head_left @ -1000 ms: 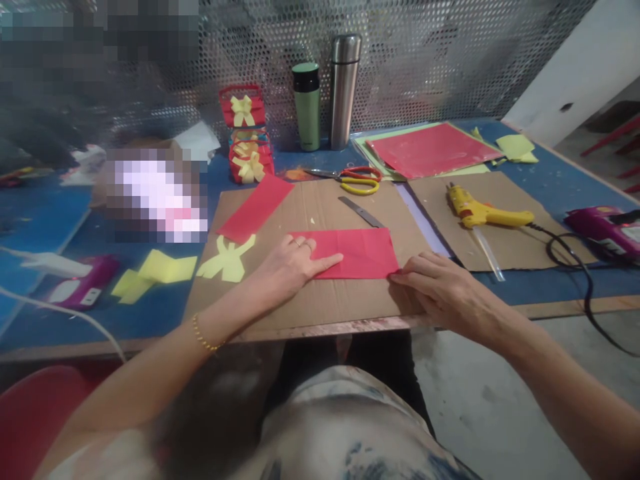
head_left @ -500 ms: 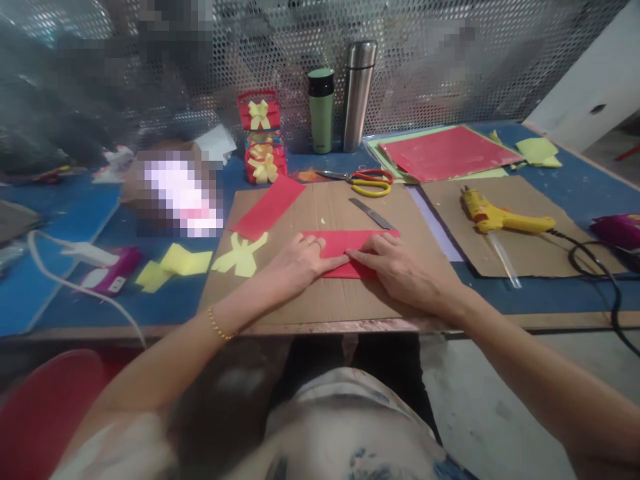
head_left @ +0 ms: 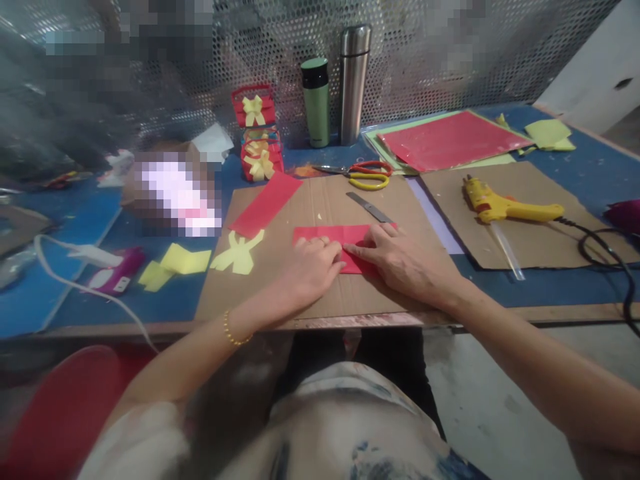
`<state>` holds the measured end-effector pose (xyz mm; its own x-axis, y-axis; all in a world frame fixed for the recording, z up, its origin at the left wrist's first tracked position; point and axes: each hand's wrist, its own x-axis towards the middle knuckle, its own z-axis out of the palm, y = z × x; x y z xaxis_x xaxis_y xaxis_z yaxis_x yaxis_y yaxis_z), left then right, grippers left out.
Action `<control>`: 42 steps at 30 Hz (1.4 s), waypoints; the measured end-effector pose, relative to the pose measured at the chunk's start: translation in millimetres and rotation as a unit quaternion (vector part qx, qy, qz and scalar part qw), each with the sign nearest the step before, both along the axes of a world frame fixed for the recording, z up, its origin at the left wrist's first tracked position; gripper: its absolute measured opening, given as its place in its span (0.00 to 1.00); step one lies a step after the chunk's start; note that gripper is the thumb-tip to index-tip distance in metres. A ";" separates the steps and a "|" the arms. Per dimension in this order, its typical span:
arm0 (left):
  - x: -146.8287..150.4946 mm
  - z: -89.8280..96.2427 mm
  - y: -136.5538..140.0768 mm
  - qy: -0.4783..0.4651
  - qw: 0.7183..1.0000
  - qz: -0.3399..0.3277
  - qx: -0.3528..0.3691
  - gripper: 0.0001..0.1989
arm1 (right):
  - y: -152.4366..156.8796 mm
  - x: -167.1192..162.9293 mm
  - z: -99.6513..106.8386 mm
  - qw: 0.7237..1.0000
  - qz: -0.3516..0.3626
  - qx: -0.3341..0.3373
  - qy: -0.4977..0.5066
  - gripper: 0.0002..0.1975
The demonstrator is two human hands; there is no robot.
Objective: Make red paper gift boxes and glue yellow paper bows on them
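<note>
A folded piece of red paper (head_left: 353, 233) lies across the cardboard mat (head_left: 270, 287) in front of me. My left hand (head_left: 316, 267) is closed, its fingers bent and pressed onto the paper's left part. From the right, my right hand (head_left: 393, 257) holds the paper down with curled fingers, the index finger pointing left along it. The two hands nearly meet mid-paper. Just beyond my right hand rests a flat metal blade (head_left: 370, 207). Left of the hands are a red paper strip (head_left: 267, 203) and a yellow paper bow cutout (head_left: 239, 252).
Scissors (head_left: 370, 177) lie at the mat's far edge. A yellow glue gun (head_left: 515, 208) with a cord rests on another cardboard at right. Behind stand a green tumbler (head_left: 316, 107), a steel flask (head_left: 354, 87) and small red paper bags (head_left: 259, 160). Yellow paper pieces (head_left: 180, 260) lie left.
My left hand has slid slightly down towards me, its fingers more bent, uncovering the paper's upper left edge. My right hand stays on the paper. The view has shifted slightly.
</note>
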<state>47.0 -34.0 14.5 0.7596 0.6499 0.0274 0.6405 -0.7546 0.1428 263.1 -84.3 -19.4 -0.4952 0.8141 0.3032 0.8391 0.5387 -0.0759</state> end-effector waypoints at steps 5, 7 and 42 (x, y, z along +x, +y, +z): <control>24.2 -4.7 -10.4 0.002 0.997 0.061 -0.045 0.11 | -1.0 -0.2 1.5 1.000 -0.006 -0.012 -0.007 0.15; 25.9 -5.8 -11.0 0.006 0.997 0.072 -0.034 0.12 | -0.8 0.1 1.2 1.000 -0.005 -0.013 -0.012 0.16; -30.0 -14.3 -26.6 -0.034 0.989 -0.054 0.133 0.17 | 1.0 5.5 -11.7 1.000 0.008 0.007 0.015 0.21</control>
<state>17.0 -60.6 0.2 0.8142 0.5284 0.2407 0.5503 -0.8344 -0.0298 268.6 -83.4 -31.1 -0.4979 0.8019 0.3302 0.8282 0.5526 -0.0934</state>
